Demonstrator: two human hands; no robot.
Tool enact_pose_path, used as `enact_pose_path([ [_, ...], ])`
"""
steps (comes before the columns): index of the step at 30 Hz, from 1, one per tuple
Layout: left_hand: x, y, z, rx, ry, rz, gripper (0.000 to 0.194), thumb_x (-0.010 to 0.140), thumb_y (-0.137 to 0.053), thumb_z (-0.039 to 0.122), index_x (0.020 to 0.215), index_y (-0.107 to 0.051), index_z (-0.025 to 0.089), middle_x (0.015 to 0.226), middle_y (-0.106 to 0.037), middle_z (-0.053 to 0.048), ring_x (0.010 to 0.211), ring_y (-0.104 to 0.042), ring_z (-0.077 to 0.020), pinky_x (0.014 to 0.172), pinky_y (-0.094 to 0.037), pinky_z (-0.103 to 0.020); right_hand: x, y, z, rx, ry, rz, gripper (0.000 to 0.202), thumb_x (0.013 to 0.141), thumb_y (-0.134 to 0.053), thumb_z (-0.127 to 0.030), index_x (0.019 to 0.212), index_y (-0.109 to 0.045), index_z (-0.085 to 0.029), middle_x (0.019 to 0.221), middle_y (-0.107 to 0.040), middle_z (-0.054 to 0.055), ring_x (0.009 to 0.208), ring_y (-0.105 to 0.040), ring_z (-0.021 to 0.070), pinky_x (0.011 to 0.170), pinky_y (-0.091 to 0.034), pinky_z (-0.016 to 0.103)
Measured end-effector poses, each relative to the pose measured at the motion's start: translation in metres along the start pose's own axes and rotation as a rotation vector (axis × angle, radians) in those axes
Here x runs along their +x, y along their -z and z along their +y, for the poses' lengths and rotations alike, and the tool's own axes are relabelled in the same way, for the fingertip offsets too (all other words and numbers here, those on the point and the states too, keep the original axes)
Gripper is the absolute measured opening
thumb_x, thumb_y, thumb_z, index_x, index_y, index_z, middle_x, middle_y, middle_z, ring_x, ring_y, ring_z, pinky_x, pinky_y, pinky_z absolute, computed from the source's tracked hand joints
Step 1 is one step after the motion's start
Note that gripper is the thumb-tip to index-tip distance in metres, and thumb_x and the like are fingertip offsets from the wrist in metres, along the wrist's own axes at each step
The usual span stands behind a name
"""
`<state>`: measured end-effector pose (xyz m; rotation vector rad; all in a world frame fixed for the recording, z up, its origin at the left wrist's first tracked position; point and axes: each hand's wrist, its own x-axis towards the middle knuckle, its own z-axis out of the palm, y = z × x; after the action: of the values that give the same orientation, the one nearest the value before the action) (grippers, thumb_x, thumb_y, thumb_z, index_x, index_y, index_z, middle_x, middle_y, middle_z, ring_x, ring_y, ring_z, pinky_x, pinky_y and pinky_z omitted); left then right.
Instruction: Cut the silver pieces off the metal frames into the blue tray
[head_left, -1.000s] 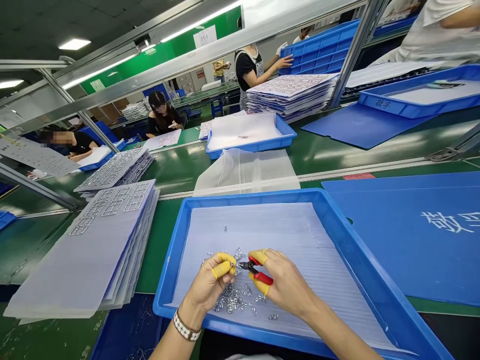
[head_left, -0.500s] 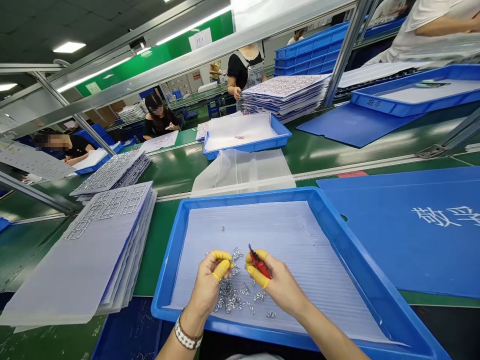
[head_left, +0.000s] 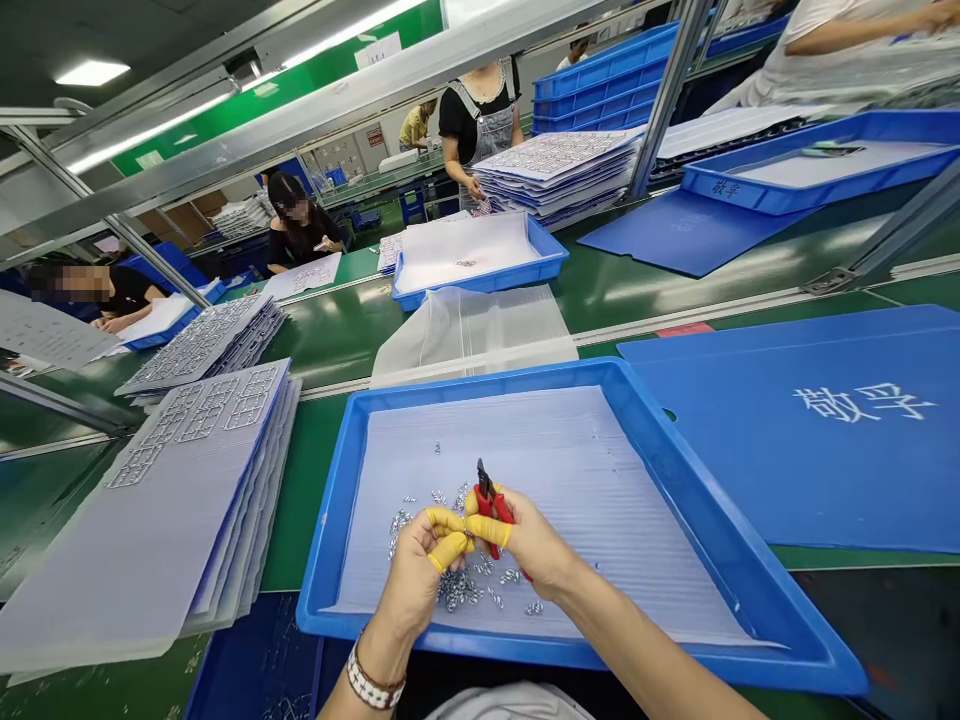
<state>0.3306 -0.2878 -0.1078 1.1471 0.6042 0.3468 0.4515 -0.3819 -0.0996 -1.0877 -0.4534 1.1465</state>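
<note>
My right hand, with yellow finger cots, is closed around red-handled side cutters; their dark jaws point up and away from me. My left hand, also in yellow cots, pinches a small silver part, mostly hidden by the fingertips. Thumb and fingertips of both hands meet at that part. Below and around them a pile of small shiny silver pieces lies on the white liner sheet of a blue tray.
Left of the tray stands a stack of sheets with silver frames on top. A blue panel lies to the right. Beyond are a clear plastic bag, another blue tray, metal rails and several people at work.
My right hand has moved left with the side cutters until its fingertips meet my left hand's. The cutters now stand more upright. The whole view has shifted slightly.
</note>
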Motion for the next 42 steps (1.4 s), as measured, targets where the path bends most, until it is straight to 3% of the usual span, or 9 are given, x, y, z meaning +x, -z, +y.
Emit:
enact_pose_path([
  [6, 0.000, -0.001, -0.002, -0.055, 0.057, 0.001, 0.026, 0.070, -0.078, 0.031, 0.078, -0.059, 0.015, 0.064, -0.066, -0.001, 0.049, -0.046, -0.0060, 0.055, -0.038, -0.022, -0.001, 0.001, 0.002, 0.096, -0.089, -0.008, 0.031, 0.065, -0.075, -0.039, 0.074, -0.053, -0.019, 0.058, -0.056, -0.004, 0.053, -0.047, 0.0115, 0.051, -0.035, 0.025],
  [22, 0.002, 0.005, -0.003, -0.131, 0.095, -0.031, 0.027, 0.072, -0.076, 0.032, 0.082, -0.058, 0.015, 0.065, -0.066, -0.001, 0.051, -0.047, -0.0060, 0.057, -0.040, -0.022, 0.000, 0.001, 0.005, 0.141, -0.111, 0.015, 0.028, 0.062, -0.074, -0.029, 0.080, -0.056, -0.018, 0.061, -0.058, -0.003, 0.056, -0.051, 0.0120, 0.053, -0.037, 0.025],
  [29, 0.004, 0.012, 0.000, 0.234, -0.117, 0.030, 0.022, 0.074, -0.073, 0.035, 0.081, -0.065, 0.016, 0.073, -0.066, -0.002, 0.065, -0.055, -0.0128, 0.063, -0.043, -0.024, -0.001, 0.002, 0.005, 0.142, -0.122, 0.022, 0.029, 0.062, -0.075, -0.029, 0.081, -0.057, -0.019, 0.062, -0.057, -0.004, 0.056, -0.051, 0.0127, 0.054, -0.039, 0.026],
  [33, 0.003, 0.015, 0.005, 0.400, -0.233, 0.006, 0.015, 0.079, -0.069, 0.032, 0.080, -0.068, 0.017, 0.077, -0.067, -0.004, 0.075, -0.059, -0.0172, 0.073, -0.045, -0.028, -0.001, 0.002, 0.004, 0.135, -0.113, 0.002, 0.029, 0.062, -0.076, -0.032, 0.080, -0.057, -0.019, 0.062, -0.056, -0.005, 0.055, -0.050, 0.0121, 0.053, -0.038, 0.026],
  [37, 0.000, 0.017, 0.008, 0.652, -0.388, -0.036, 0.011, 0.085, -0.061, 0.027, 0.082, -0.068, 0.018, 0.078, -0.067, -0.005, 0.075, -0.060, -0.0182, 0.073, -0.046, -0.029, 0.000, 0.003, 0.006, 0.120, -0.101, -0.023, 0.032, 0.061, -0.078, -0.034, 0.077, -0.055, -0.019, 0.060, -0.053, -0.005, 0.054, -0.047, 0.0115, 0.052, -0.037, 0.025],
  [42, -0.004, 0.016, 0.014, 0.671, -0.410, -0.087, 0.010, 0.085, -0.060, 0.024, 0.082, -0.067, 0.018, 0.078, -0.067, -0.004, 0.075, -0.059, -0.0172, 0.074, -0.045, -0.028, -0.001, 0.004, 0.008, 0.092, -0.106, -0.046, 0.028, 0.066, -0.072, -0.037, 0.080, -0.054, -0.020, 0.061, -0.054, -0.004, 0.055, -0.049, 0.0125, 0.055, -0.039, 0.027],
])
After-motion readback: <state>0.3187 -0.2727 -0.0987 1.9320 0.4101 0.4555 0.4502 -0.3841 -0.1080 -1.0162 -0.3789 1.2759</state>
